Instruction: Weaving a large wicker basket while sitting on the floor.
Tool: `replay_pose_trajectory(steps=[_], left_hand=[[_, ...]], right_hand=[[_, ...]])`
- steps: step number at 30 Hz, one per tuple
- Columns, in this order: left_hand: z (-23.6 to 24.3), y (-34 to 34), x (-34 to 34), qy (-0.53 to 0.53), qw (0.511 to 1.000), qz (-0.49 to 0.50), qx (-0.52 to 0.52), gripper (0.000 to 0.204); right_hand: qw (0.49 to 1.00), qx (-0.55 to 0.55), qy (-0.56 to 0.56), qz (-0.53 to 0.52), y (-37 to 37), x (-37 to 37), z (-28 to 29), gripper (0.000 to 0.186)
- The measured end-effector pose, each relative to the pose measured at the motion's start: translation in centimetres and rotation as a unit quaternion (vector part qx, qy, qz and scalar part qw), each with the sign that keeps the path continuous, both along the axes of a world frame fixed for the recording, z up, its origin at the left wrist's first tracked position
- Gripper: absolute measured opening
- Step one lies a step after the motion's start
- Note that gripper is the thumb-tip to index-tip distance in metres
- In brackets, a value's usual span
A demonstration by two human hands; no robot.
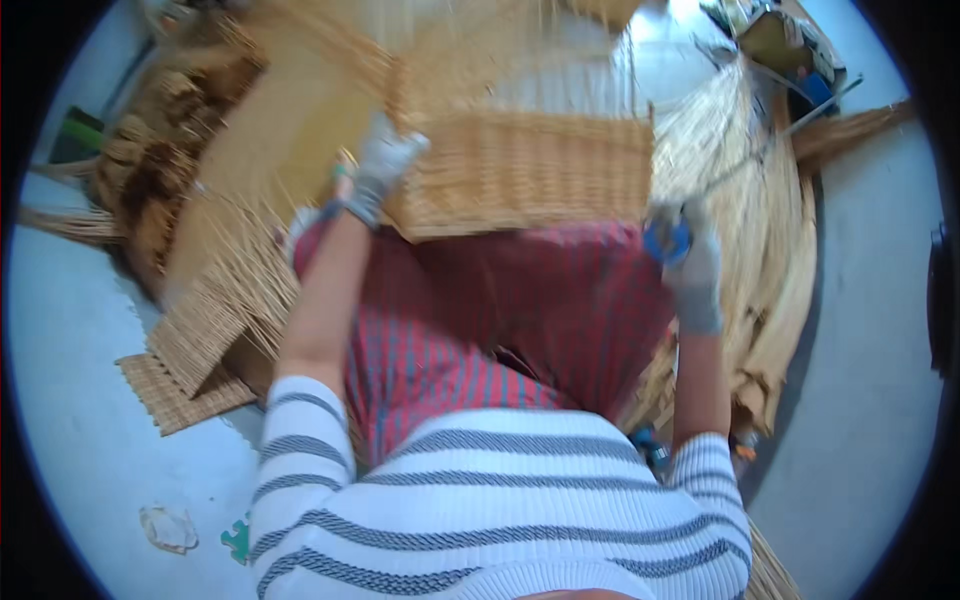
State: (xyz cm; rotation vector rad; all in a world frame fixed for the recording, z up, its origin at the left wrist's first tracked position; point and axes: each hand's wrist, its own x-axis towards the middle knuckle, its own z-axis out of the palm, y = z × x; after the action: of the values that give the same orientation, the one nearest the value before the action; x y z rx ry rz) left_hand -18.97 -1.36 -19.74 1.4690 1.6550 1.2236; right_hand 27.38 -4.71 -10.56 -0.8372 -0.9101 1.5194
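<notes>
Across my lap stands a woven straw basket point(530, 170), its tan wall facing me and long loose strands rising blurred behind it. My left hand point(388, 165), in a pale grey glove, is closed on the basket's left corner. By the basket's lower right corner, my gloved right hand point(693, 250) is closed on a blue-handled tool point(667, 238). Blur hides the tool's exact kind. A thin strand or rod runs from near that hand toward the upper right.
Long pale fibres point(770, 230) hang in a bundle at the right. To the left lie brown fibre clumps point(150, 170), a tan sheet point(255, 150) and flat woven pieces point(195, 350) with loose stalks. Crumpled white paper point(168, 528) and a green piece point(236, 540) are on the floor.
</notes>
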Motion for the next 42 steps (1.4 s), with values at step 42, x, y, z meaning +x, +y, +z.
replay_pose_trajectory(steps=[42], left_hand=[[-8.3,3.4,-11.1,0.305,0.848,0.308,-0.306,0.097]], right_hand=[[0.919,0.025,-0.388,0.061,30.7,-3.8,-20.5,0.044]])
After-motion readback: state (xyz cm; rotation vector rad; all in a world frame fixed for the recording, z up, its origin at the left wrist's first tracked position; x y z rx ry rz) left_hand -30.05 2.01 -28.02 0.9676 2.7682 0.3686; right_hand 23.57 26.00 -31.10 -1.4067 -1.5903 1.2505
